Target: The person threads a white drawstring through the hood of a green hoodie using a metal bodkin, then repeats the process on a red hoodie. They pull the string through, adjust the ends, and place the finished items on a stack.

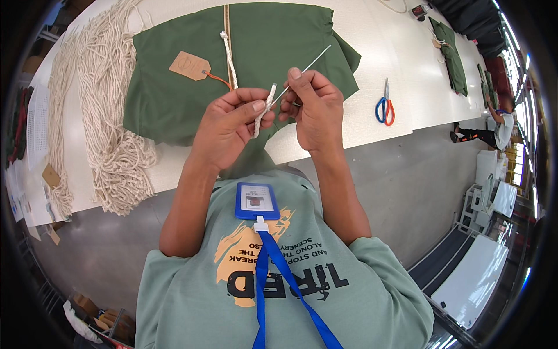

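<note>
My left hand (229, 125) pinches a white cord (264, 111) near its end, between thumb and fingers. In my right hand (314, 107) is a thin metal rod like a long needle (318, 57), its free end slanting up to the right. Its lower end meets the cord between my hands; I cannot tell whether it passes through. Under and beyond both hands lies a folded dark green fabric piece (174, 104). Along its middle run a brown-and-white strip (226, 20) and a knotted white cord (229, 58). A brown paper tag (190, 66) on an orange string rests on the fabric.
Thick bundles of off-white cord (110, 110) hang over the table's front edge at left. Scissors (385, 110) with blue and orange handles lie at right on the white table (401, 64). Another green bundle (450, 61) lies farther right, near a person (501, 129).
</note>
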A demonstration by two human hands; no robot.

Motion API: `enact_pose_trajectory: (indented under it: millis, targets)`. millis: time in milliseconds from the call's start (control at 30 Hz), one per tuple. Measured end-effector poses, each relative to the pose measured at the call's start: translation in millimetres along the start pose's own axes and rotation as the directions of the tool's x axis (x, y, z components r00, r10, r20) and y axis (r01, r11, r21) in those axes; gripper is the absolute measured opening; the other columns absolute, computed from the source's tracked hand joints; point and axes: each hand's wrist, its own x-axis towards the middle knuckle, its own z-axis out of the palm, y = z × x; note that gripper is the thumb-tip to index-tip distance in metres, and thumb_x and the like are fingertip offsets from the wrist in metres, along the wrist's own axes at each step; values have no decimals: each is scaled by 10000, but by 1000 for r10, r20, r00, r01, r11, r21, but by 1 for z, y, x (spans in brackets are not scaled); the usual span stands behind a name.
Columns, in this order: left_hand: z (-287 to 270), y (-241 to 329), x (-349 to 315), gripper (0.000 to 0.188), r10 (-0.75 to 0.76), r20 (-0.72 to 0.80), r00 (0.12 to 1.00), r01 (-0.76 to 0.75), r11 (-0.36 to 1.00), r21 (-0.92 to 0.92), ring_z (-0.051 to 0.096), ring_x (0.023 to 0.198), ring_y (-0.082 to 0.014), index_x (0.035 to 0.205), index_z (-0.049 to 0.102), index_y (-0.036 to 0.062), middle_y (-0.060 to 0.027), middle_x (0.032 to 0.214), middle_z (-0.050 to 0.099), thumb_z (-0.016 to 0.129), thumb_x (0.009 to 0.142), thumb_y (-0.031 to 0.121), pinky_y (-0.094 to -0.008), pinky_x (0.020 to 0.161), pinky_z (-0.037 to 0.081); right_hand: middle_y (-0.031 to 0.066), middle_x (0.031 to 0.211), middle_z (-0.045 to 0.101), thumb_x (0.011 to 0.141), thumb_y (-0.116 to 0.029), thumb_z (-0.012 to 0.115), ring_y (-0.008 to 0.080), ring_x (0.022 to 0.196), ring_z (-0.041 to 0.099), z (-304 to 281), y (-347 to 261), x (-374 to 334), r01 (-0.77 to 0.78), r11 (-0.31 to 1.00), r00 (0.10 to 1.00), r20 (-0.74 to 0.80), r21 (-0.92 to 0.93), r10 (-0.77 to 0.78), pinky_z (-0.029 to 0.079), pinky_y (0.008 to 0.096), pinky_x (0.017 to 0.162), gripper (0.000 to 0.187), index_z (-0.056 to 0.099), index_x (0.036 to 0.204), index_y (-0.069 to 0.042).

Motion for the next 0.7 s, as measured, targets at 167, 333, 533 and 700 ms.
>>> enact_pose_trajectory:
  millis: [167, 333, 533, 700]
  targets:
    - [1, 0, 0, 208, 3, -4, 1000, -3, 1000, -1, 695, 855, -178, 1147, 653, -37, -97, 978, 708, 663, 952, 34, -301, 781, 573, 19, 625, 565, 944, -228, 725, 93, 520, 536, 2, 1, 1, -6, 1000, 1000, 5, -27, 7, 463, 265, 448, 289, 609, 758, -40]
    - [1, 1, 1, 207, -2, -22, 1000, 3, 1000, 24, 691, 847, -174, 1143, 655, -38, -94, 966, 705, 668, 950, 34, -297, 772, 568, 17, 620, 560, 941, -216, 729, 91, 514, 527, 3, 1, 1, -6, 999, 1000, -23, -41, 6, 458, 265, 439, 297, 605, 740, -36]
    - [0, 1, 1, 192, -10, -32, 999, 11, 999, 50, 682, 842, -173, 1126, 657, -25, -114, 983, 703, 674, 943, 32, -302, 779, 569, 13, 623, 557, 940, -211, 729, 87, 516, 527, 3, 1, 1, 3, 999, 999, -44, -48, -5, 469, 265, 438, 300, 603, 737, -30]
    - [1, 0, 1, 200, -18, -41, 999, 21, 998, 65, 686, 830, -159, 1129, 658, -32, -87, 953, 704, 676, 944, 41, -287, 764, 565, 13, 623, 557, 942, -212, 728, 85, 518, 529, 2, 1, 1, 19, 998, 998, -51, -58, -22, 477, 264, 443, 296, 602, 744, -31]
